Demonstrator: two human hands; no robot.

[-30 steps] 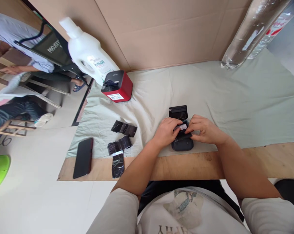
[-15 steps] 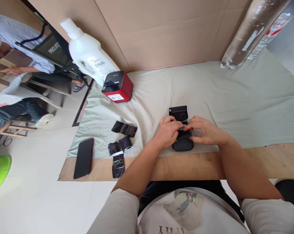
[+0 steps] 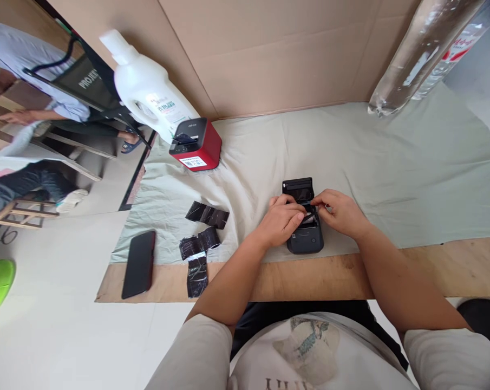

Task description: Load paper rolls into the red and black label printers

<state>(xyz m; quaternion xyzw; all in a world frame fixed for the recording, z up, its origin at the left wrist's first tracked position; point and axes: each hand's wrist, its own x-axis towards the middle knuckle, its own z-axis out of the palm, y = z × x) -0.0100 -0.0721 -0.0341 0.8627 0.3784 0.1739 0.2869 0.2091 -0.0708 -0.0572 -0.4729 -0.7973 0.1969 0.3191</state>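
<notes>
A small black portable printer [image 3: 306,239] lies in front of me with its lid [image 3: 297,187] swung up and back. My left hand [image 3: 282,221] curls over the printer's left side, holding it, fingertips inside the open compartment. At the compartment's right edge, my right hand [image 3: 339,212] has thumb and fingers closed in a pinch. Whatever lies between those fingertips is too small to make out. A pale patch and a dark strip [image 3: 311,216] show in the compartment between my hands.
Black film strips [image 3: 200,246] and a phone [image 3: 139,264] lie to the left. Behind them stand a red-and-black box-shaped device [image 3: 200,145] and a white jug [image 3: 151,92]. A wrapped roll [image 3: 419,59] leans at back right. People sit at far left.
My right hand has moved up and slightly away from the printer's front. The dark strip that covered part of the front is off it, so the front casing shows. My left hand stays in place.
</notes>
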